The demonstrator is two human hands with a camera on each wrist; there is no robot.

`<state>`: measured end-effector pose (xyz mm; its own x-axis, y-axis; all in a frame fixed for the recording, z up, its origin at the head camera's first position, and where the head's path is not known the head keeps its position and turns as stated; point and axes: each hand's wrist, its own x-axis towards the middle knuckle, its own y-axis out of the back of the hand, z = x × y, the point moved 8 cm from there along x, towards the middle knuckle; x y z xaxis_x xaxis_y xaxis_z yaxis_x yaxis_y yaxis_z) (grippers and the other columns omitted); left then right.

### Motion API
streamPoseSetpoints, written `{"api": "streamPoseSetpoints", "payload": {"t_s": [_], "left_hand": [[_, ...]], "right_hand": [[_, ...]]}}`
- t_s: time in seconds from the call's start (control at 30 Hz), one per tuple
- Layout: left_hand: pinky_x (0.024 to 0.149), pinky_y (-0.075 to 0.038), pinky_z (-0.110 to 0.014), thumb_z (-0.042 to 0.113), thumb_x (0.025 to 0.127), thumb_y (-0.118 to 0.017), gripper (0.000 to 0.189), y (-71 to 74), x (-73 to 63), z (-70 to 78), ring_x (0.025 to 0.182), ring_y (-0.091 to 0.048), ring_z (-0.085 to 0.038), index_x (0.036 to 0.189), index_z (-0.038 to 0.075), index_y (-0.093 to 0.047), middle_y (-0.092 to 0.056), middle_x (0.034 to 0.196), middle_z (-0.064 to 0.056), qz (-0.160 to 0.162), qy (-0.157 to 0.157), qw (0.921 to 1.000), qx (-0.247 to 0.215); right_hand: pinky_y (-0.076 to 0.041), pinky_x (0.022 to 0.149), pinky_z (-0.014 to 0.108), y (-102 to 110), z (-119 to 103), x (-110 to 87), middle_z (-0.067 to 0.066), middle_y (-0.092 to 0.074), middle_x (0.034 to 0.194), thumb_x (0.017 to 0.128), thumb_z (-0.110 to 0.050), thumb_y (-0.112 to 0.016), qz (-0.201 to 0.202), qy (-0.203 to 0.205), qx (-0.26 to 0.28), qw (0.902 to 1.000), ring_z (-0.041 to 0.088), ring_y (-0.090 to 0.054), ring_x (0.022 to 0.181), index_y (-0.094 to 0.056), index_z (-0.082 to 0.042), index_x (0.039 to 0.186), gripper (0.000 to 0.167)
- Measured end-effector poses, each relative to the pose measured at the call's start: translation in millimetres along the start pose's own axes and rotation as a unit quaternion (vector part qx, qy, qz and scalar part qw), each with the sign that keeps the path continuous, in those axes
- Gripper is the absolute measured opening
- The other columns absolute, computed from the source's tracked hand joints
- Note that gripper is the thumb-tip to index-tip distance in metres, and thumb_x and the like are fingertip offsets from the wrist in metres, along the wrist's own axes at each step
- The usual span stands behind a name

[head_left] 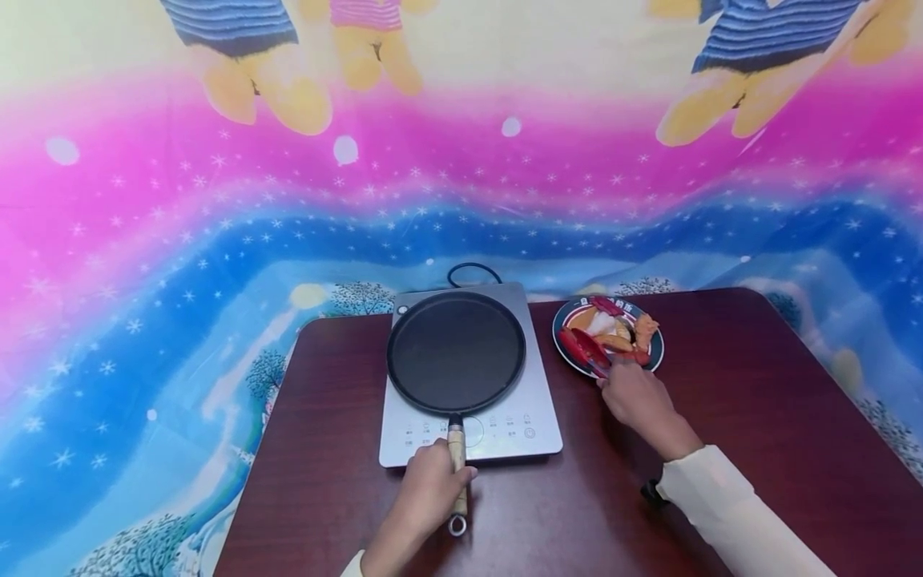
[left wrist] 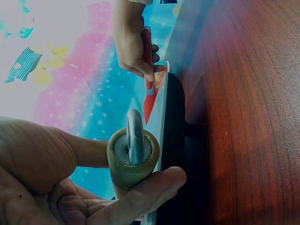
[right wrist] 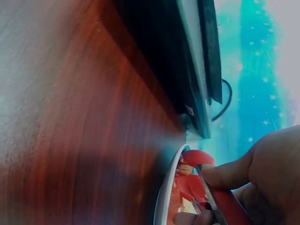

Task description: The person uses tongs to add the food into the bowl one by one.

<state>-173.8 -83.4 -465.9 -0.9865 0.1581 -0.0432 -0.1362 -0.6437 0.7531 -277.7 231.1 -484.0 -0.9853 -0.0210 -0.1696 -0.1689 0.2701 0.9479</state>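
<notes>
In the head view a flat round black pan [head_left: 456,353] sits on a silver induction cooktop [head_left: 541,425]. My left hand [head_left: 430,485] holds the pan's light wooden handle [head_left: 457,453], thumb on one side and fingers on the other. The handle's metal hanging ring [left wrist: 135,136] faces the left wrist view. With my right hand [head_left: 640,401] I grip red-and-metal tongs [right wrist: 229,206]. Their red tips [right wrist: 192,187] are spread over the food on a dark-rimmed plate [head_left: 658,353]. Several pieces lie there, among them a golden fried piece [head_left: 646,327] and something white [head_left: 602,322].
The dark reddish-brown table [head_left: 750,385] carries the cooktop and plate near its far edge. A black cord [head_left: 472,265] loops behind the cooktop. Behind the table hangs a printed cloth [head_left: 433,184] with pink and blue bands.
</notes>
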Motion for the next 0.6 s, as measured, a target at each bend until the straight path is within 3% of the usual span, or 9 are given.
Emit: {"api": "streamPoseSetpoints", "payload": {"t_s": [0.27, 0.6], "left_hand": [[0.053, -0.047, -0.026, 0.016, 0.082, -0.083, 0.028, -0.2, 1.0, 0.4, 0.058, -0.053, -0.014, 0.083, -0.001, -0.061, -0.054, 0.065, -0.002, 0.000, 0.001, 1.0000, -0.001], [0.053, -0.047, -0.025, 0.015, 0.083, -0.083, 0.028, -1.0, 1.4, -1.6, 0.057, -0.052, -0.014, 0.083, -0.002, -0.061, -0.054, 0.065, -0.002, -0.001, 0.003, 0.9999, -0.011]], "right_hand": [[-0.047, 0.056, 0.031, -1.6, 3.5, 2.4, 0.012, -0.062, 0.080, 0.102, -0.022, -0.060, -0.027, -0.023, 0.015, 0.9992, 0.023, -0.057, 0.068, -0.063, 0.010, 0.119, 0.036], [-0.058, 0.066, 0.045, 7.4, -1.3, -0.1, 0.027, -0.068, 0.100, 0.100, -0.019, -0.061, 0.017, -0.006, -0.003, 0.9998, 0.031, -0.065, 0.077, -0.058, 0.012, 0.124, 0.039]]}}
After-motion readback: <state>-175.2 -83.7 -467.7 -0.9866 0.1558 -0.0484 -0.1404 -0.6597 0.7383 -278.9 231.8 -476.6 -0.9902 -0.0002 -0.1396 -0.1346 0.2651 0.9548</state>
